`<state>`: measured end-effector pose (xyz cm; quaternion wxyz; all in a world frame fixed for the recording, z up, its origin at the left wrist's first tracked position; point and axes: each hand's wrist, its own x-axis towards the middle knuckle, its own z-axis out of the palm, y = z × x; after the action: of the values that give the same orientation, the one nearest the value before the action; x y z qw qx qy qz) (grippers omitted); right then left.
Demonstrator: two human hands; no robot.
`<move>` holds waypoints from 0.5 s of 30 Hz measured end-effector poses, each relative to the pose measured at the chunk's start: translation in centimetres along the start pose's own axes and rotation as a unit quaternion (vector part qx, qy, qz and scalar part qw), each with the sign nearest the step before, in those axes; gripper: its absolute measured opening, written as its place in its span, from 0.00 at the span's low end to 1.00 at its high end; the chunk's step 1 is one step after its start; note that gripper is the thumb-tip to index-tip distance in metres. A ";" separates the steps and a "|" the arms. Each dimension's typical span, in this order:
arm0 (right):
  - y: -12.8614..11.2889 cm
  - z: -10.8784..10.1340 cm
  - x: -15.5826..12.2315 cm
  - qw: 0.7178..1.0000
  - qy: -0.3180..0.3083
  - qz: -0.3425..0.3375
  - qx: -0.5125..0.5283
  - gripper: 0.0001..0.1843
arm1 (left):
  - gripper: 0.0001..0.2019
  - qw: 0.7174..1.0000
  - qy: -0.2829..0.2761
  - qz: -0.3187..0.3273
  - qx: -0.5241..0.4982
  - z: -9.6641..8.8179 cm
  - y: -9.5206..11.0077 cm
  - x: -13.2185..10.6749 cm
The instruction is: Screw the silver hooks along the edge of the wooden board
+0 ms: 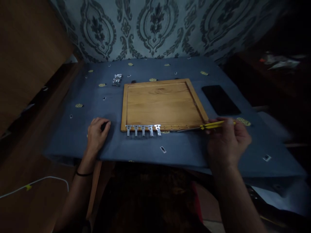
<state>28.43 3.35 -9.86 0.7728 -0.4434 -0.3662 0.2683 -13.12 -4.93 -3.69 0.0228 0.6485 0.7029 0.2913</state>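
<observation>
A wooden panel with a raised frame lies flat on the cloth-covered table. Several small silver metal brackets sit in a row along the left part of its front edge, their tabs sticking out over the rim. Tiny dark holes mark the edge farther right. My right hand grips the yellow handle of a screwdriver by the panel's front right corner; its thin shaft points left along that edge. My left hand rests on the cloth left of the panel, fingers curled in, with their inside hidden.
A small heap of similar metal brackets lies behind the panel's left side. To the right is a black phone. The blue tablecloth has a patterned print, and a patterned curtain hangs behind the table.
</observation>
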 end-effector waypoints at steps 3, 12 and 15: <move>1.7 -0.8 0.8 0.999 -0.027 0.019 0.008 0.18 | 0.12 1.000 -0.008 0.003 0.012 0.3 -0.2 0.3; 5.3 -2.4 2.2 0.987 -0.118 0.108 -0.008 0.18 | 0.13 0.999 -0.016 0.021 0.030 0.9 -0.7 0.5; 4.4 -1.9 2.0 0.984 -0.114 0.134 -0.014 0.19 | 0.12 0.998 -0.020 0.037 0.039 1.1 -0.7 0.4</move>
<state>30.77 5.91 -13.75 0.6765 -0.4661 -0.3931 0.4131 -13.39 -4.11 -4.72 0.0008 0.6804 0.6884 0.2511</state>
